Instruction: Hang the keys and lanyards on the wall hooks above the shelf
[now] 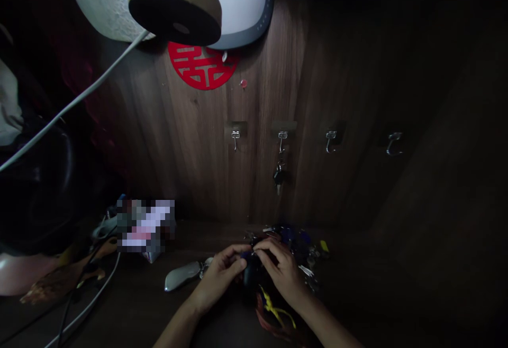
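Low in the head view my left hand (222, 274) and my right hand (281, 269) meet over a dark wooden surface. Between them is a dark, rounded object, perhaps a key fob (250, 276); dim light hides its details. My left thumb and fingers pinch its upper left side. The right fingertips close on something small and metallic at its top, too small to name. A yellow cord (272, 305) and a reddish strap (262, 313) trail below. Behind and beside my right hand lies a pile of keys (309, 250) with coloured tags. A grey-silver key fob (182, 276) lies left of my left hand.
Metal hooks (283, 137) line the wooden wall; a key (278, 176) hangs under the second. Above are a red round paper-cut (204, 67), two caps (246, 7) and a round lamp (174, 4) with a white cable (83, 94). A brown object (67, 279) and cables lie left.
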A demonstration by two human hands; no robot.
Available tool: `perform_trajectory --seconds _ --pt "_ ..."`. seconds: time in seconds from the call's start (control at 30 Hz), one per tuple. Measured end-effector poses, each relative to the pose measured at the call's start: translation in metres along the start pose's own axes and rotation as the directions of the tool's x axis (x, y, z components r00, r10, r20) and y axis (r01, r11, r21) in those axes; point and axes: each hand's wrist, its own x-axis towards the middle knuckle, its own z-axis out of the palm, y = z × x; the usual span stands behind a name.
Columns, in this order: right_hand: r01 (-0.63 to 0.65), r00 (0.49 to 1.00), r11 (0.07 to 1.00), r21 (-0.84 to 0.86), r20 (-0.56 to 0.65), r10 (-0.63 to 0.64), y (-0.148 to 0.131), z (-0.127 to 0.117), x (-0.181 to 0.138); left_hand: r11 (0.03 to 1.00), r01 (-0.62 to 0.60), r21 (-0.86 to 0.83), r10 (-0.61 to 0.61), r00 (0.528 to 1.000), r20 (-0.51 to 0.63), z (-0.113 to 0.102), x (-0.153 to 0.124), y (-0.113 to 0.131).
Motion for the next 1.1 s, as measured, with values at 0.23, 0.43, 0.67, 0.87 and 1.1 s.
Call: perform_trajectory --seconds 0.23,0.43,0.67,0.87,1.1 --pt "-0.178 0.977 0.979 0.1 -0.101 0.188 0.004 -0.014 0.006 1.0 0.002 -0.007 -0.003 0.987 -0.164 -0.003 0.007 -0.003" --pt "-0.172 0.961 0.983 0.059 -0.211 0.181 0.002 -0.032 0.016 0.987 -0.046 0.152 0.094 0.942 -0.323 -0.008 0.009 -0.007" --pt "-0.164 0.946 0.986 0.026 -0.279 0.164 0.001 -0.058 0.042 0.831 -0.079 0.551 0.288 0.908 -0.305 -0.011 0.003 -0.004" --pt "-0.093 0.906 0.994 0.059 -0.408 0.109 -0.007 -0.081 0.089 0.772 -0.049 0.634 0.276 0.924 -0.265 -0.015 0.005 -0.011" --pt "0.018 0.867 0.998 0.06 -0.498 0.014 -0.024 -0.104 0.145 0.761 -0.017 0.648 0.238 0.937 -0.255 -0.015 0.005 -0.01"
